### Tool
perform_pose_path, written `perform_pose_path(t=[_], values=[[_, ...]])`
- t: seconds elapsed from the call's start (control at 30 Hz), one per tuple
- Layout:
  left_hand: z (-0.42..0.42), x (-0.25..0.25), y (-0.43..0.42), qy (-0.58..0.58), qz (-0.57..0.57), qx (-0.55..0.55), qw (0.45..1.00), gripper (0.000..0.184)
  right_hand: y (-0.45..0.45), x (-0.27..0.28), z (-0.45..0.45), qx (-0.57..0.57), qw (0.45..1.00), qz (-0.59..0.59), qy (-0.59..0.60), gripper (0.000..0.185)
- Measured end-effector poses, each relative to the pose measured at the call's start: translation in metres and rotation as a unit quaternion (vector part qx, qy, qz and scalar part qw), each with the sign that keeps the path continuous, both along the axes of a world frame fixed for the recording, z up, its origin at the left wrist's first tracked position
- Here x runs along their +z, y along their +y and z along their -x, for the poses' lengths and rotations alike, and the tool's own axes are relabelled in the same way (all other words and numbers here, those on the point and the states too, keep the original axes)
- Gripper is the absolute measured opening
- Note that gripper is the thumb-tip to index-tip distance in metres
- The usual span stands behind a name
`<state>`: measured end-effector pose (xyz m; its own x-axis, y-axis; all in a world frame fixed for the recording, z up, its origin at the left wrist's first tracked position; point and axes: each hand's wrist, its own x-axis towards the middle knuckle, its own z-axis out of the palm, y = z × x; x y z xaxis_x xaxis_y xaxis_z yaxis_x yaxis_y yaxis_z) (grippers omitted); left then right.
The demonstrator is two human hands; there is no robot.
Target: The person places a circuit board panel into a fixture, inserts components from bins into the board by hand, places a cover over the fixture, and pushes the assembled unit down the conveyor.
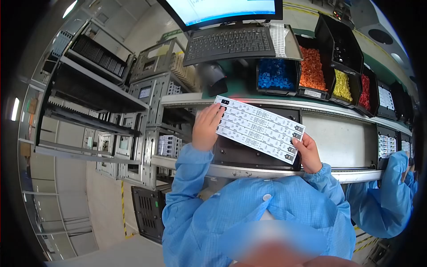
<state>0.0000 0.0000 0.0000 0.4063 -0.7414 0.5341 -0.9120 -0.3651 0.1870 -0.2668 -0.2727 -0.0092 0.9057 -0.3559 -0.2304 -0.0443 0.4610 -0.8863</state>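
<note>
A long white circuit board panel (258,130) is held tilted in front of me, its right end lower than its left. Rows of printed marks run along it, with black connectors at both ends. My left hand (207,126) is closed on the left end, fingers laid over the edge beside the connectors. At the other end, my right hand (308,152) grips the panel, thumb on the top face and the other fingers hidden beneath. Below the panel lies a dark fixture plate (222,153) on the conveyor line, partly covered by it.
Beyond the conveyor rail (187,99) stand bins of blue (275,74), orange (312,66), yellow (342,84) and red parts (364,91). A keyboard (229,44) and monitor (222,11) are behind. Magazine racks (93,89) stand left. Another person's sleeve (391,191) is at right.
</note>
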Motion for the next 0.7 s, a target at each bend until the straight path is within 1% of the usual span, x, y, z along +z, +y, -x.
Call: perform_pose_path(t=[0.1,0.13,0.37,0.53,0.63,0.67,0.7], values=[[-0.005,-0.007,-0.007,0.042,-0.007,-0.01,0.999,0.067,0.003,0.011,0.002,-0.008,1.0,0.0,0.003,0.033],[-0.018,-0.006,-0.021,0.034,0.003,-0.011,0.999,0.067,-0.008,0.013,-0.011,-0.012,1.0,0.011,-0.013,0.033],[-0.049,-0.009,-0.035,0.052,0.021,-0.008,0.998,0.066,-0.017,0.03,-0.046,-0.026,0.999,-0.012,-0.037,0.033],[-0.062,-0.008,-0.04,0.072,0.018,0.002,0.997,0.061,-0.026,0.036,-0.062,-0.026,0.999,0.018,-0.009,0.03],[-0.059,-0.005,-0.038,0.081,0.016,0.005,0.997,0.059,-0.031,0.025,-0.062,-0.009,0.999,0.045,-0.005,0.03],[-0.057,-0.003,-0.037,0.077,0.022,0.002,0.997,0.058,-0.032,0.023,-0.059,-0.002,0.999,0.041,-0.015,0.033],[-0.053,-0.001,-0.036,0.074,0.028,0.0,0.997,0.058,-0.031,0.024,-0.055,-0.019,0.999,0.039,-0.011,0.034]])
